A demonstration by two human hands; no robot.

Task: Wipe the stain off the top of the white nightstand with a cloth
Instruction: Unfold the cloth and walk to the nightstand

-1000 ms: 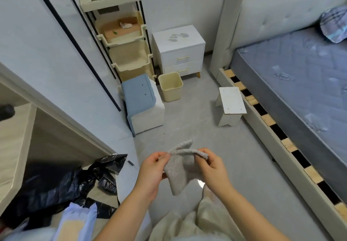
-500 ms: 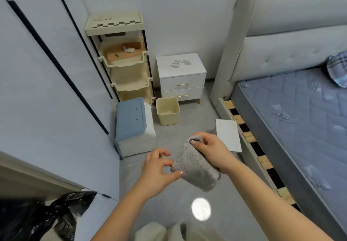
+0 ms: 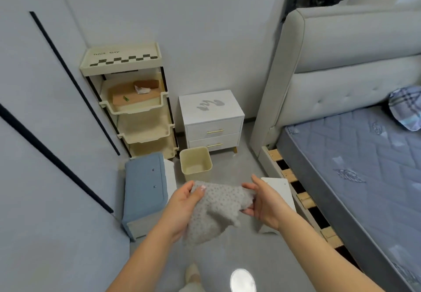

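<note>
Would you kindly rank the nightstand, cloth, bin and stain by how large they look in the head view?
1. nightstand and cloth: about alike. The cloth is much nearer the camera, so I won't rank them.
2. bin
3. stain

Cloth is grey, seemingly dotted; nightstand white with grey stain

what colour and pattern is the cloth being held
Light grey, covered in small darker grey dots: the cloth shows best in the head view, the only one.
</note>
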